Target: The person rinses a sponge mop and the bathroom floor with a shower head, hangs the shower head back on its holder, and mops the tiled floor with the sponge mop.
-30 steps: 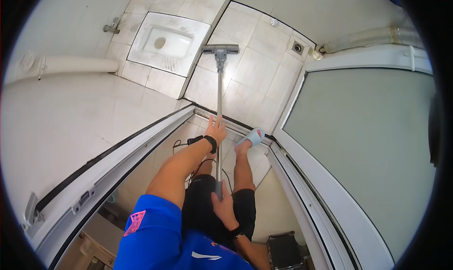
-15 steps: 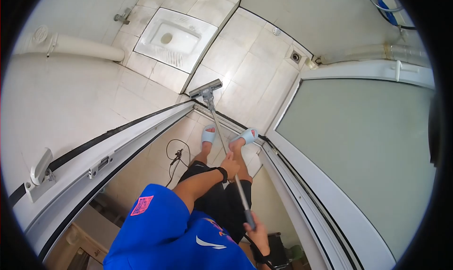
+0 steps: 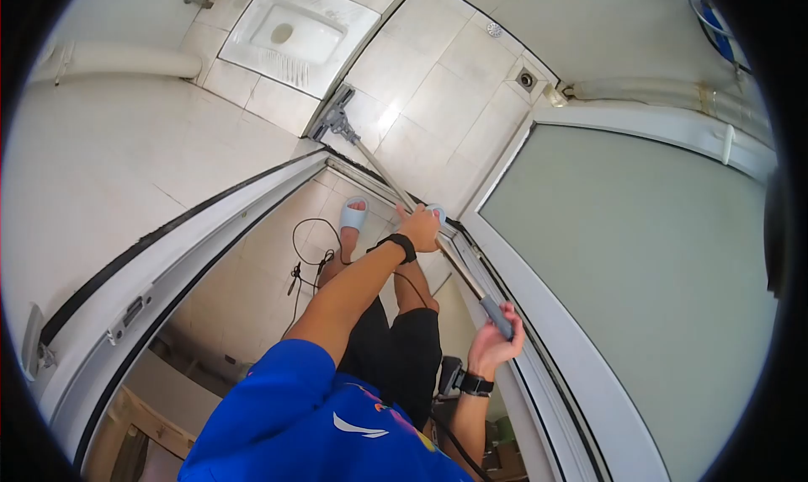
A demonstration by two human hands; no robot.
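Observation:
A long-handled floor tool runs diagonally across the doorway. Its grey head (image 3: 337, 116) rests tilted on the tiles against the raised step below the squat toilet (image 3: 295, 34). My left hand (image 3: 421, 228) is wrapped around the metal pole (image 3: 383, 175) near the door sill, hiding part of a slippered foot. Lower right, my right hand (image 3: 497, 339) holds the pole's grey grip (image 3: 495, 316), beside the door frame. Black bands circle both wrists.
A frosted door panel (image 3: 640, 255) stands on the right. A thin black cable (image 3: 296, 267) lies looped by the left slipper (image 3: 354, 215). The door sill (image 3: 362, 175) crosses ahead of the feet; a floor drain (image 3: 526, 79) is beyond.
The tool's head has moved left and away from me, turning steeper along the step. Both hands have moved up and to the right, still on the tool. The right foot is now mostly covered.

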